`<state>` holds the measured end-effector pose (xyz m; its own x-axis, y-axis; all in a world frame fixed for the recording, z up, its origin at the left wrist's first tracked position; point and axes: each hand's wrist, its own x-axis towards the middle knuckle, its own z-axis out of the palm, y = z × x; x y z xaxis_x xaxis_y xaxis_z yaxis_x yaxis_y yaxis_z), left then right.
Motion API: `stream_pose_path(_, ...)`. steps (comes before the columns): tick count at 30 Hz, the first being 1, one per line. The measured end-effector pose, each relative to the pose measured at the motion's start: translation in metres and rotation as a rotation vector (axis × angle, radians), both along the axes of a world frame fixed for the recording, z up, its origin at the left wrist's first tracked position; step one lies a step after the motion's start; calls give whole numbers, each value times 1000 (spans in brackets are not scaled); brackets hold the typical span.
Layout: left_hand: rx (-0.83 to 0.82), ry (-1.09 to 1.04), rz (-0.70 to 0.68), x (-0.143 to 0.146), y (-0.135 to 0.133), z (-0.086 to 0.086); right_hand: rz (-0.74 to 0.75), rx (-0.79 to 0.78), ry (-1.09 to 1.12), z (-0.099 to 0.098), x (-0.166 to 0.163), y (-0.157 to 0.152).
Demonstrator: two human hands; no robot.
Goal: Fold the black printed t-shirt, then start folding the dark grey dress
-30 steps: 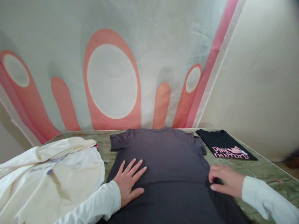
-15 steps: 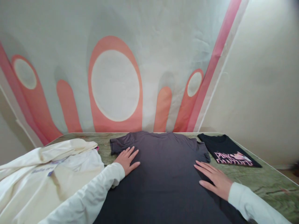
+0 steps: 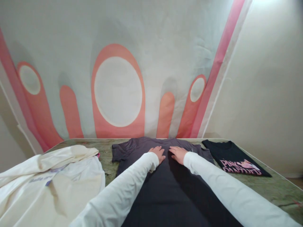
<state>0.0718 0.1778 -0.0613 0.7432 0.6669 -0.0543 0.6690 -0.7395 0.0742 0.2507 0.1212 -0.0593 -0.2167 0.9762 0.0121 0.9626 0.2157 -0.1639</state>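
A dark grey T-shirt [image 3: 163, 195] lies spread out in front of me, its collar end toward the wall and its short sleeves out to the sides. On its upper middle rests my left hand [image 3: 158, 153], flat with the fingers stretched out. My right hand [image 3: 178, 154] lies flat close beside it, palm down on the cloth just below the collar. A narrow gap separates the two hands. Neither holds anything. The lower end of the shirt runs out of view at the bottom.
Cream and white garments [image 3: 78, 192] lie heaped on the left. A folded black T-shirt [image 3: 233, 157] with pink lettering is at the far right. All of it lies on a wood-patterned table [image 3: 262, 192], with a wall hanging [image 3: 151, 72] behind its far edge.
Both hands have slid inward and up over the shirt, from its left and right sides to the upper middle. The view has tilted slightly upward.
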Motion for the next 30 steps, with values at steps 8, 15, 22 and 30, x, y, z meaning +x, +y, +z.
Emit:
stream_pose_path(8,125,-151,171,-17,45,-26,-326,151,-27,-40,37,42)
stream_pose_path(15,129,-128,491,-54,77,-34,-548,168,-63,-48,59,40)
stream_pose_path(22,143,-177,699,-74,84,-20,-662,316,-10,-38,63,35)
stream_pose_path(30,137,-209,965,-147,87,15,-708,286,21,-41,68,37)
